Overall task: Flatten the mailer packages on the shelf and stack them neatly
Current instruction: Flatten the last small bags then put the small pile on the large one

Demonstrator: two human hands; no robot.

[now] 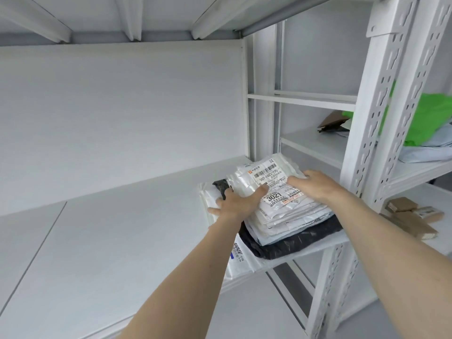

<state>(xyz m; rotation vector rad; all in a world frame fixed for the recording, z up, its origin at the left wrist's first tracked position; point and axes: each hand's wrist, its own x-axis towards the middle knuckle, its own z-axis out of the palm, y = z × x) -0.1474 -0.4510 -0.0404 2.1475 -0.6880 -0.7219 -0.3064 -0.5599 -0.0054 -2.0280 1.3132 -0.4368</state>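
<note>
A stack of mailer packages (288, 223) lies at the right end of the white shelf (122, 241). White mailers with shipping labels lie on top, a black one (300, 241) sits lower, and a white one with blue print is at the bottom. My left hand (234, 204) rests flat on the stack's left side, fingers spread, thumb on the top white mailer (264, 177). My right hand (315, 185) presses down on the right side of that top mailer, fingers straight over its label.
A perforated white upright post (374, 118) stands just right of the stack. Beyond it, neighbouring shelves hold a green bag (430, 118), pale mailers, a brown envelope (332, 121) and small cardboard boxes (411, 214). The shelf stretches bare to the left.
</note>
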